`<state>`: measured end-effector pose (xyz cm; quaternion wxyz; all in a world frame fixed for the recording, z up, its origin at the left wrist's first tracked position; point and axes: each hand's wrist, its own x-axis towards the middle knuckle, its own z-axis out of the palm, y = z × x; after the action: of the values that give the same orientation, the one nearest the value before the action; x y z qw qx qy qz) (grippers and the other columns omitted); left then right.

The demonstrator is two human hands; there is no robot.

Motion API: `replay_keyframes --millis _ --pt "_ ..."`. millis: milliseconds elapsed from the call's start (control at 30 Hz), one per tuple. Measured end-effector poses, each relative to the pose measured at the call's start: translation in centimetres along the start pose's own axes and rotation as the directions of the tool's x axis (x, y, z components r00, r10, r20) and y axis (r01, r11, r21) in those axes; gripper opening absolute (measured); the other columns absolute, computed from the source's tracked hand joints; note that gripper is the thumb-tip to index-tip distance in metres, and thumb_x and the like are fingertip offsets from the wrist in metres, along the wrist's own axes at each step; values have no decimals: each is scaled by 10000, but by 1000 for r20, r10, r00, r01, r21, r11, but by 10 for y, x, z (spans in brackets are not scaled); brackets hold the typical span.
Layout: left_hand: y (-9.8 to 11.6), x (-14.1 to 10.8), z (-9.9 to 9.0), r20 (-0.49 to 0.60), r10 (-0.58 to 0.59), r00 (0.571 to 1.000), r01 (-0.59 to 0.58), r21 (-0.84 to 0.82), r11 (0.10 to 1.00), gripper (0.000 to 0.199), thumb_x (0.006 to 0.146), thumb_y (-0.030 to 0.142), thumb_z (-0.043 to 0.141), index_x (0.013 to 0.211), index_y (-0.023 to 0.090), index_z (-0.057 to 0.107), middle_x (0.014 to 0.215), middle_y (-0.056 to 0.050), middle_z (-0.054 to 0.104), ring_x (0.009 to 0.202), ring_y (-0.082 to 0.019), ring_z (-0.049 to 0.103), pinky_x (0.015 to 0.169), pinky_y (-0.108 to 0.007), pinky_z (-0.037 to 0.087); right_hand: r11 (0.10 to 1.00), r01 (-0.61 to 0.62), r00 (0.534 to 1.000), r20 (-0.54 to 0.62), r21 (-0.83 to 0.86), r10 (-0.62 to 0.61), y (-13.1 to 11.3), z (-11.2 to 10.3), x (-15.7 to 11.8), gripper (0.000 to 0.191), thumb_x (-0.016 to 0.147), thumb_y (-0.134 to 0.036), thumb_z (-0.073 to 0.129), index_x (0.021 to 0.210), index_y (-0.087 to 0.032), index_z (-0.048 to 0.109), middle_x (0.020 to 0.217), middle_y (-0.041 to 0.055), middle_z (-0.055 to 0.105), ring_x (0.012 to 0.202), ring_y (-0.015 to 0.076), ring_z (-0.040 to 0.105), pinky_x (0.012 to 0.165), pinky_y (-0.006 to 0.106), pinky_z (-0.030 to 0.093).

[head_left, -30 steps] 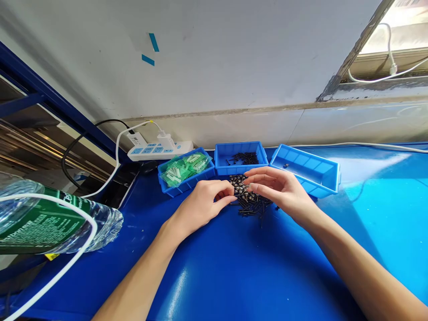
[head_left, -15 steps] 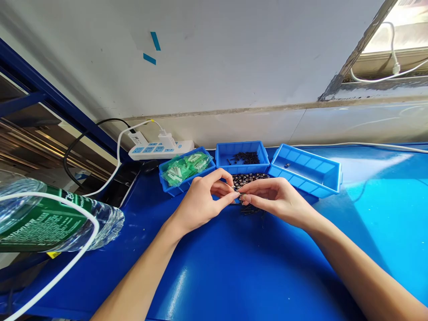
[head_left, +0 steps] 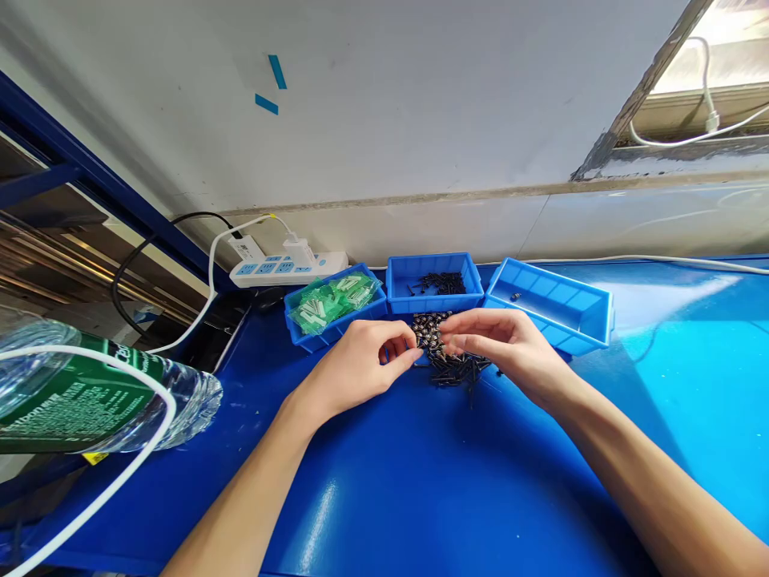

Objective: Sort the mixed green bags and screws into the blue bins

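Observation:
Loose black screws and small shiny metal pieces lie in a pile [head_left: 456, 369] on the blue table, between and below my hands. My left hand [head_left: 360, 365] is at the pile's left edge, thumb and forefinger pinched together; anything between the tips is too small to make out. Over the right side of the pile is my right hand [head_left: 510, 344], fingers stretched out and thumb slightly apart, with nothing visible in it. Just behind the pile, a blue bin [head_left: 436, 304] holds more black screws [head_left: 443, 283].
At left, a blue bin [head_left: 336, 330] holds green-and-white plastic packets [head_left: 336, 300]. Another blue bin [head_left: 546, 320] at right has one small piece inside. A power strip [head_left: 288, 271] lies by the wall. A large water bottle [head_left: 90, 393] and white cable [head_left: 168, 417] occupy the left.
My hands, whose fingertips met over the pile, have moved apart. The right hand has shifted right and its fingers have loosened, leaving more of the pile in view.

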<state>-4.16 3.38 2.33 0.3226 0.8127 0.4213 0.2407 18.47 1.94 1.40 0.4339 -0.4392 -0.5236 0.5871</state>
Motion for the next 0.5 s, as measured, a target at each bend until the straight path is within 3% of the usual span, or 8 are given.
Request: replay_keyframes --millis 100,167,267,500 --pt "-5 0 3 53 13 999 -17 89 996 62 862 224 754 906 184 739 803 -15 735 688 -159 662 655 -257 516 995 73 995 -71 64 -68 3 3 0 483 782 -302 837 1259 -324 765 1418 50 711 1250 300 698 1032 449 573" --pt "-8 0 6 80 14 997 -23 116 993 54 850 196 760 898 185 738 808 -15 724 694 -161 659 656 -258 511 995 82 994 -70 61 -78 4 5 0 585 800 -300 823 1367 -364 695 1568 27 584 1353 314 628 1085 475 543" --pt "-10 0 9 111 13 994 -27 122 992 43 873 163 716 839 189 721 809 -14 709 688 -156 651 646 -257 497 997 67 996 -55 39 -65 3 5 -1 576 810 -304 806 1372 -348 690 1578 38 573 1328 322 643 1076 485 547" --pt "-12 0 7 132 6 991 -22 119 993 109 897 142 637 802 186 669 804 -12 687 662 -143 627 632 -251 488 997 59 996 -63 44 -56 -2 4 -2 420 789 -283 819 1206 -308 767 1404 63 717 1126 278 747 961 428 592"
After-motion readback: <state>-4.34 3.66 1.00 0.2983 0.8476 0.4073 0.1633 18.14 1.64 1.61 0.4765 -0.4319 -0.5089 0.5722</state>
